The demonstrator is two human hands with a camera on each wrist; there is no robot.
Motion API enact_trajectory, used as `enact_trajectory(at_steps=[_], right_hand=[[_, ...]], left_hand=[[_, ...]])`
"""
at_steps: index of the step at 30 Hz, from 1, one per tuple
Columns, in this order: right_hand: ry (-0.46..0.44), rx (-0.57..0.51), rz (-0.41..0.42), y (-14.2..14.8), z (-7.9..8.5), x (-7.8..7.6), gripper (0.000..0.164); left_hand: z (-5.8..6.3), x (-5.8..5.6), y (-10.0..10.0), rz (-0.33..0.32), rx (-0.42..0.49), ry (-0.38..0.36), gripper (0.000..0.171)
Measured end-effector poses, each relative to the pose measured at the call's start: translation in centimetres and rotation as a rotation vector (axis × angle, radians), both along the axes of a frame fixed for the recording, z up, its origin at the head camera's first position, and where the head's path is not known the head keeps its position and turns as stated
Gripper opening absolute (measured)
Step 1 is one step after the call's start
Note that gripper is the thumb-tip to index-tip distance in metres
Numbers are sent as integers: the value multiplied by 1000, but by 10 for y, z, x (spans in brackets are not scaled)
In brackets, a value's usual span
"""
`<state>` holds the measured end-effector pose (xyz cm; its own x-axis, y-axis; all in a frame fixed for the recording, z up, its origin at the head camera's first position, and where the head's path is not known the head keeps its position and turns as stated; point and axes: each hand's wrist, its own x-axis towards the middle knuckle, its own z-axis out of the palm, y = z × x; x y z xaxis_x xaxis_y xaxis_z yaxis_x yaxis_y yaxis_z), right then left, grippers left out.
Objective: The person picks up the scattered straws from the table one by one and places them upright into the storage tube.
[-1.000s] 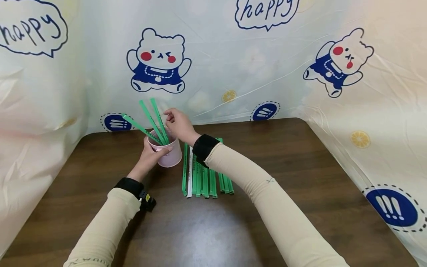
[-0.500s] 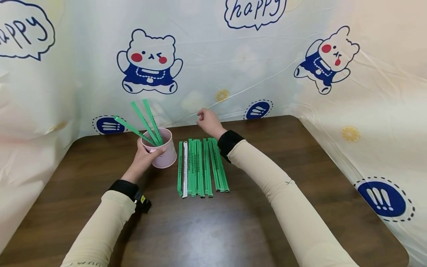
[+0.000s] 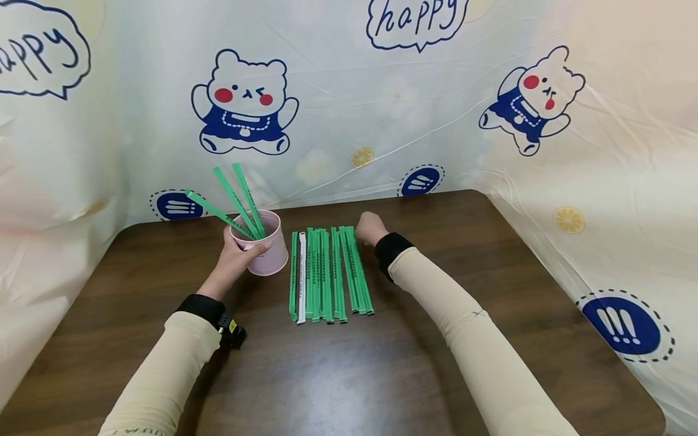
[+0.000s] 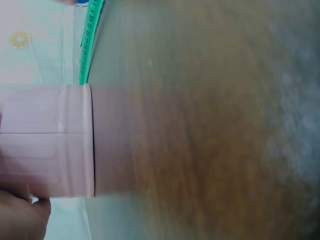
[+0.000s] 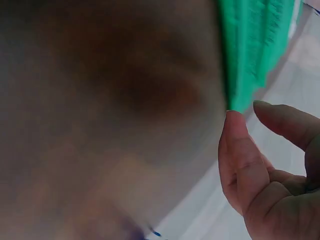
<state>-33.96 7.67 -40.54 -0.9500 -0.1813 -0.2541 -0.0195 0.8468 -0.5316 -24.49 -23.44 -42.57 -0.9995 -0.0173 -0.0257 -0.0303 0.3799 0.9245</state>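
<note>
My left hand [image 3: 231,266] grips a pale pink bucket [image 3: 272,257] at its near left side, thumb along the rim. Inside it lean 3 slim green printed sticks [image 3: 231,194], like wrapped straws. To the bucket's right, several more green sticks [image 3: 326,275] lie side by side on the table, with one white stick [image 3: 302,278] among them. My right hand [image 3: 372,229] is at the far end of the rightmost sticks. In the right wrist view, its thumb and forefinger stand slightly apart beside the end of a green stick [image 5: 245,60], the fingers bent.
The dark brown wooden table [image 3: 338,375] ends at the back against a pale curtain [image 3: 349,91] printed with cartoon bears. A small black device [image 3: 233,334] is strapped to the left wrist.
My right hand has moved from beside the bucket to the right, then down to the far end of the stick row. The left hand still holds the bucket; the view has shifted slightly.
</note>
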Motion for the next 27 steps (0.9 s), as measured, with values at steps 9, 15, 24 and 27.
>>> enact_trajectory(at_steps=[9,15,24,27], right_hand=[[3,-29,2,-7,-14,7,52],[3,-22,-26,-11,-15,7,50],[-6,-35,-35,-12,-13,5,49],[-12,-50,-52,-10,-10,4,49]], left_hand=[[-2,-2,-1,3,19,-17,105],[-2,-5,-2,4,30,-36,105],[-1,-4,-2,12,18,0,105],[-3,-4,-2,7,26,10,105]])
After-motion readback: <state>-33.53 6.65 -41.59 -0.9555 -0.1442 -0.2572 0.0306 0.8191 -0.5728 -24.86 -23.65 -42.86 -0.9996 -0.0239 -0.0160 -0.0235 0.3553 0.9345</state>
